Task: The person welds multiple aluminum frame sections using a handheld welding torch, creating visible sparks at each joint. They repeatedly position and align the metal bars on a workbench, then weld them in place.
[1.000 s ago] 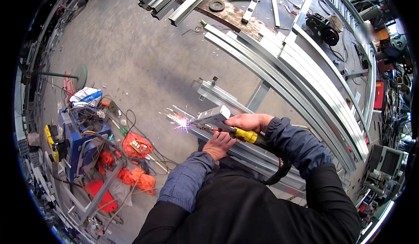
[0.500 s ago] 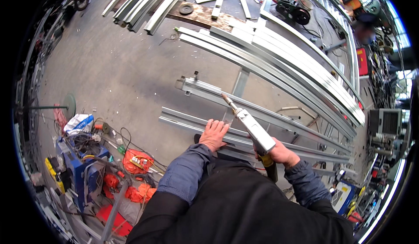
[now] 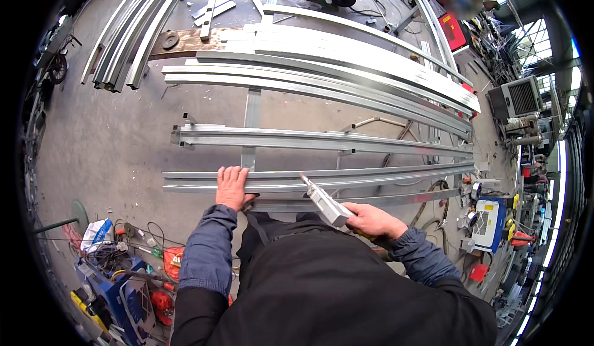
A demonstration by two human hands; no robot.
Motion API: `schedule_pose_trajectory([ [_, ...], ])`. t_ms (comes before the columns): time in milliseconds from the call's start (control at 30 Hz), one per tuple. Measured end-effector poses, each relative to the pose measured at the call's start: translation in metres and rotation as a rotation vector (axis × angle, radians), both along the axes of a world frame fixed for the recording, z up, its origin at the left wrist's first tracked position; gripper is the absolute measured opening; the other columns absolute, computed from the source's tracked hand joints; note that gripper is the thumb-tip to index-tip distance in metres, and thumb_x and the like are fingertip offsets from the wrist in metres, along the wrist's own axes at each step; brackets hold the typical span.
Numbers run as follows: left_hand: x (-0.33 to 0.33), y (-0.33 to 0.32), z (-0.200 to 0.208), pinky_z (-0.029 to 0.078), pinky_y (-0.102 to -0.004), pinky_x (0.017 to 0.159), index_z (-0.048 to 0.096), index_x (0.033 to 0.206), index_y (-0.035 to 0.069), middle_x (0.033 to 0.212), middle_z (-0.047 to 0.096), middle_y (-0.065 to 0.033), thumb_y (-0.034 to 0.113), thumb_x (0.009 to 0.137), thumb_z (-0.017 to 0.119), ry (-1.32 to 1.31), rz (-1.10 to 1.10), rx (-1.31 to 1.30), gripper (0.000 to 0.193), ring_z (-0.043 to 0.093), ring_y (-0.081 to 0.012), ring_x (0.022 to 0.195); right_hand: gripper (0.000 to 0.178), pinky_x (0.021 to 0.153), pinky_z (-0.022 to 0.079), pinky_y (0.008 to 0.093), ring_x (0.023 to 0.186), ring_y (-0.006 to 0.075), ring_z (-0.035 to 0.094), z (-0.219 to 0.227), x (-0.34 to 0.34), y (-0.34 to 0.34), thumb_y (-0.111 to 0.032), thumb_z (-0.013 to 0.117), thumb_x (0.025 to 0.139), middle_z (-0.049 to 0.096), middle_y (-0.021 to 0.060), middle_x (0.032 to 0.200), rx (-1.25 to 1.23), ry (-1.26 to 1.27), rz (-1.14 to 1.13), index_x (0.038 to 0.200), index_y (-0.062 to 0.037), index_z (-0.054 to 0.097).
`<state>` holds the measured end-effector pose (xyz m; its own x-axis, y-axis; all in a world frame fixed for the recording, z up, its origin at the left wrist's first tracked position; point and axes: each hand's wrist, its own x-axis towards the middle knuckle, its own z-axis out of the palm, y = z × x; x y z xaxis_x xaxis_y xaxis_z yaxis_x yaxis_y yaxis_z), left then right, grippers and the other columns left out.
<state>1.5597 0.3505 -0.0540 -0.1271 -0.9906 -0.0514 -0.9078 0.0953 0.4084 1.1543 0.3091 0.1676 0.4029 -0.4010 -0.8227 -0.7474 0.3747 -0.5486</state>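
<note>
My left hand [image 3: 232, 188] lies over a long galvanized steel profile [image 3: 359, 176], near its left end. The fingers reach across its far edge, and the thumb lies at the near side. In my right hand [image 3: 377, 221] is a welding gun [image 3: 326, 202] with a pale boxy body. Its narrow copper-coloured tip points up and left, over or just above the same profile; I cannot tell whether they touch. Farther off, a second steel profile [image 3: 278, 138] runs roughly parallel, with small dark-ended brackets on it. A crosspiece [image 3: 252, 111] passes beneath the profiles.
Beyond lies a stack of bright steel profiles [image 3: 346, 52], with another bundle [image 3: 139, 30] at far left. A blue machine [image 3: 114, 290] with tangled cables stands at lower left. A blue-and-white unit [image 3: 489, 222] stands at right, and an air cooler [image 3: 516, 97] is farther back.
My view has turned, so the profiles now run almost level across it. The welding gun has come lower and nearer to the profile. My left hand stays on the profile.
</note>
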Motion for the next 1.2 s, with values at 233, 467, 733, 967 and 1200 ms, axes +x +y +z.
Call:
schedule_pose_trajectory([
  [233, -0.094, -0.01, 0.022, 0.017, -0.0576, 0.135, 0.048, 0.154, 0.006, 0.158, 0.047, -0.0139, 0.041, 0.067, 0.099, -0.047, -0.003, -0.007, 0.107, 0.036, -0.0343, 0.156, 0.055, 0.104, 0.053, 0.0398, 0.117, 0.0333, 0.071, -0.007, -0.08, -0.003, -0.038, 0.061, 0.108, 0.075, 0.0181, 0.132, -0.067, -0.019, 0.114, 0.158, -0.0151, 0.055],
  [467, -0.218, -0.036, 0.007, 0.021, -0.0582, 0.132, 0.047, 0.158, 0.011, 0.149, 0.052, -0.0105, 0.048, 0.069, 0.097, -0.006, -0.064, 0.032, 0.109, 0.043, -0.0334, 0.148, 0.058, 0.104, 0.053, 0.0424, 0.12, 0.0378, 0.071, -0.014, -0.138, -0.007, -0.04, 0.062, 0.108, 0.073, 0.0211, 0.134, -0.063, 0.017, 0.079, 0.159, -0.0143, 0.054],
  [733, -0.233, -0.04, -0.005, 0.021, -0.0588, 0.128, 0.052, 0.15, 0.011, 0.142, 0.054, -0.0092, 0.051, 0.073, 0.094, -0.057, -0.048, 0.032, 0.096, 0.045, -0.0334, 0.14, 0.062, 0.1, 0.052, 0.0508, 0.114, 0.0457, 0.066, -0.056, -0.174, -0.003, -0.052, 0.062, 0.106, 0.07, 0.0266, 0.119, -0.234, -0.023, 0.224, 0.156, -0.0158, 0.055],
  [967, -0.234, -0.04, -0.007, 0.021, -0.0598, 0.128, 0.052, 0.149, 0.012, 0.142, 0.054, -0.0093, 0.05, 0.073, 0.094, -0.067, -0.049, 0.044, 0.095, 0.046, -0.0339, 0.14, 0.061, 0.099, 0.052, 0.0502, 0.114, 0.0439, 0.066, -0.053, -0.176, -0.003, -0.059, 0.062, 0.105, 0.066, 0.0236, 0.117, -0.243, 0.034, 0.247, 0.152, -0.0199, 0.06],
  [1200, -0.234, -0.04, -0.005, 0.021, -0.0595, 0.128, 0.054, 0.149, 0.013, 0.141, 0.056, -0.0078, 0.048, 0.071, 0.095, -0.064, -0.051, 0.045, 0.095, 0.047, -0.0323, 0.139, 0.063, 0.1, 0.052, 0.05, 0.117, 0.0426, 0.065, -0.057, -0.177, -0.001, -0.062, 0.062, 0.104, 0.066, 0.0221, 0.12, -0.246, 0.045, 0.255, 0.151, -0.0191, 0.061],
])
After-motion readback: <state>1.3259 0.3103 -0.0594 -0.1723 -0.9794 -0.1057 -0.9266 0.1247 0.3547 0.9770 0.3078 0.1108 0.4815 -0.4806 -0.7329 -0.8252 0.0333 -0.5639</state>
